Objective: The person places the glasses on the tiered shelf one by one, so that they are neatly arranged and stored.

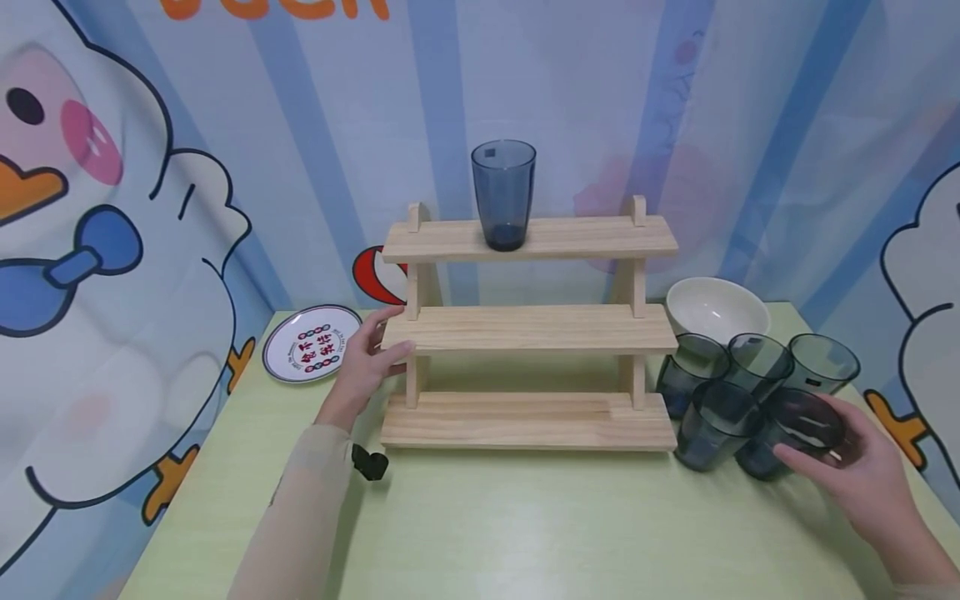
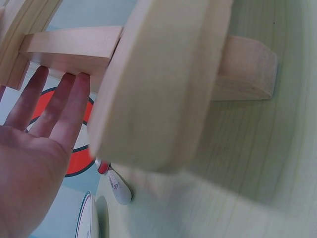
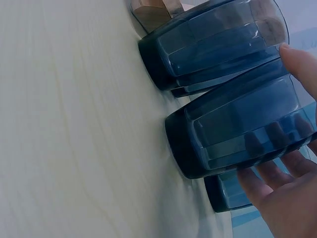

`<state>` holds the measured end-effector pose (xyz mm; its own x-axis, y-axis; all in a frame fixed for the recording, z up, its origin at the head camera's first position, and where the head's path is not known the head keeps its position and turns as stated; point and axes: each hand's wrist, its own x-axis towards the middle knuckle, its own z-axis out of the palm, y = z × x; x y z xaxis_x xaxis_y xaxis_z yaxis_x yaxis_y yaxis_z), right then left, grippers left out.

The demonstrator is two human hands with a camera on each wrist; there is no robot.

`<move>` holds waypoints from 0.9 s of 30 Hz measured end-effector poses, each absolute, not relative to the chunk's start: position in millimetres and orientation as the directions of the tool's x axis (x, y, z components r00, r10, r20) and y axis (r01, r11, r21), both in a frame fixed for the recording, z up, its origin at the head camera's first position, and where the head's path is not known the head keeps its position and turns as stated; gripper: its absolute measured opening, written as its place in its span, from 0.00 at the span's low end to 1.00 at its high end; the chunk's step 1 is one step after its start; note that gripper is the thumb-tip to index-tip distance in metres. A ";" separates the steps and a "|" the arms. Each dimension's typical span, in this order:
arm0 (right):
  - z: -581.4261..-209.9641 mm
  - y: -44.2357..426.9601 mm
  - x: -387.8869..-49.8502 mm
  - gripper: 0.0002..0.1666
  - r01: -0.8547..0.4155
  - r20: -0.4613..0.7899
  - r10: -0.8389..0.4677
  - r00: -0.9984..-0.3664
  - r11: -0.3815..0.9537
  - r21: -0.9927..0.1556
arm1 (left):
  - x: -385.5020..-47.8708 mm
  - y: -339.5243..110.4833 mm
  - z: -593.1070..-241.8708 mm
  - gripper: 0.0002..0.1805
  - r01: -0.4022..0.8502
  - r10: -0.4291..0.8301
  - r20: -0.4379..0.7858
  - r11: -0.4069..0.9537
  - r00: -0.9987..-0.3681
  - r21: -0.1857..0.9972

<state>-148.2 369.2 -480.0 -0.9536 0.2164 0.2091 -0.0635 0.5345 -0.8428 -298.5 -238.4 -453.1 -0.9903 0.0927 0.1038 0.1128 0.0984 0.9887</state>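
Observation:
A three-tier wooden display shelf [image 1: 528,421] stands in the middle of the table. My left hand [image 1: 366,358] holds the left end of its middle tier; in the left wrist view the fingers [image 2: 67,106] touch the wooden side support. At the right, my right hand [image 1: 866,475] grips a blue-grey drinking glass [image 3: 233,124] around its upper part, thumb on one side and fingers on the other. That glass is upright, its base at the table. Several matching glasses [image 1: 716,425] cluster against it. One more glass [image 1: 504,196] stands upright on the top tier.
Behind the cluster of glasses is a white bowl [image 1: 716,310], close to the shelf's right end. A white plate [image 1: 281,346] with red print lies left of the shelf. A cartoon-printed cloth [image 1: 315,125] hangs behind the table [image 1: 540,525].

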 end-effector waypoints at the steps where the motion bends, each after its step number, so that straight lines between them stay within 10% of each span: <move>1: -479.9 369.4 -147.2 0.49 -0.062 0.206 0.218 -0.954 0.528 -0.847 | -298.5 -238.3 -453.0 0.34 0.113 0.093 0.104 0.097 -0.990 0.989; 27: -422.9 360.9 -130.2 0.43 -0.545 0.527 0.271 -0.805 0.011 -0.838 | -299.8 -238.5 -455.4 0.33 0.123 0.093 0.115 0.087 -0.989 0.989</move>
